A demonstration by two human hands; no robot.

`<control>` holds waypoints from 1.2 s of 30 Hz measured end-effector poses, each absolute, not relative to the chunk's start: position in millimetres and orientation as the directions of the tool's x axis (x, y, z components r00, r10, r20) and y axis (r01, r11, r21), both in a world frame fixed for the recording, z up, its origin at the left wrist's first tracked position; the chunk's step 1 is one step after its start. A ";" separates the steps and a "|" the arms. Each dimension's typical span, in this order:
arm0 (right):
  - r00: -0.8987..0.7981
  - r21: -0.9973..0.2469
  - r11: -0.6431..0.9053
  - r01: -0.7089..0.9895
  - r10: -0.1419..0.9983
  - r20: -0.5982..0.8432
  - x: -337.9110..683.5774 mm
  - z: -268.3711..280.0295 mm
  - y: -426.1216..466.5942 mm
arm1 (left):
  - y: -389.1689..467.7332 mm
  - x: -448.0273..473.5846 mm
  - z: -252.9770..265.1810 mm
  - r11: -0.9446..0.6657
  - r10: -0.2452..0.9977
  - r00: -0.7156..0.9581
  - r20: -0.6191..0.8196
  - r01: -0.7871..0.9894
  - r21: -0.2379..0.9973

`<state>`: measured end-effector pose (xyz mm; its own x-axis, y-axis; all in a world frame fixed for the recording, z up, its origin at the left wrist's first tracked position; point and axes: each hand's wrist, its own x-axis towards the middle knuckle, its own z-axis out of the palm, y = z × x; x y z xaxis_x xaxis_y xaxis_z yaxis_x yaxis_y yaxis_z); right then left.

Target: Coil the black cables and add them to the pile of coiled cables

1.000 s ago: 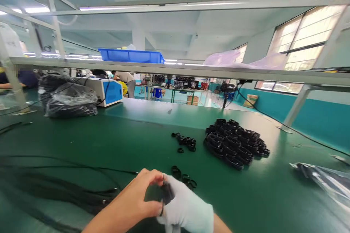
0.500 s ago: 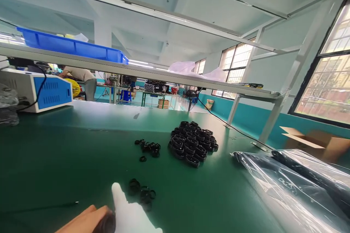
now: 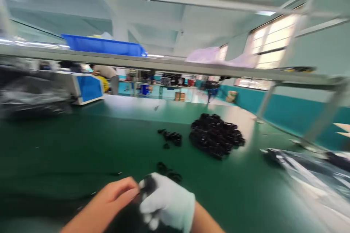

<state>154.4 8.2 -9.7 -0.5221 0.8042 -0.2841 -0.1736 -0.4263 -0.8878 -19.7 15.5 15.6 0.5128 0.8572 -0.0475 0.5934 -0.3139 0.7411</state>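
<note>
My right hand [image 3: 166, 200], in a white glove, is closed with its fingers curled round a dark black piece [image 3: 149, 185], blurred by motion; its kind cannot be made out. Bare and close beside it, my left hand [image 3: 117, 194] has thumb and fingers drawn together against the same black piece. More black material shows below, between the hands. Just beyond the glove lie a few loose black loops [image 3: 171, 174]. Farther off are a small cluster of black pieces [image 3: 171, 137] and a large heap of black coiled rings [image 3: 216, 134].
Thin dark cords with a shiny tip [image 3: 118, 173] lie left on the green table [image 3: 131, 145]. A clear plastic bag [image 3: 303, 174] is at right, dark plastic [image 3: 32, 94] and a blue-white machine [image 3: 89, 87] at left. Overhead, a shelf [image 3: 169, 64] carries a blue tray [image 3: 105, 46]. A person [image 3: 109, 74] bends beyond.
The view has swung left, so the scene shifts right. The gloved hand, earlier with one finger extended, is now curled round the black piece, and my left hand has come up beside it.
</note>
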 end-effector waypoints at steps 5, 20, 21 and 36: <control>-0.352 -0.970 -0.238 -0.052 0.913 -0.205 156.9 -6.2 -2.4 | -26.9 4.9 30.8 -0.515 0.844 0.525 0.106 0.742 0.430; -0.681 -0.806 -0.305 -0.507 0.715 0.158 154.8 -21.6 -11.6 | -10.6 -5.9 27.3 -0.030 0.929 0.369 -0.030 0.155 0.987; -0.682 -0.815 -0.298 -0.496 0.715 0.153 154.7 -22.3 -11.4 | -9.7 -2.3 23.7 0.004 0.929 0.369 -0.041 0.100 0.995; -0.767 -0.740 -0.528 -0.416 0.641 -0.027 158.5 -30.4 -7.5 | 4.2 -10.5 32.5 -0.187 0.885 0.465 0.017 0.322 0.928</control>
<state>158.5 -7.5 -30.4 -0.7668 0.6413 -0.0272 -0.4157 -0.5285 -0.7402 -10.5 4.2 32.5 0.4647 0.8853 0.0174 0.3222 -0.1874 0.9280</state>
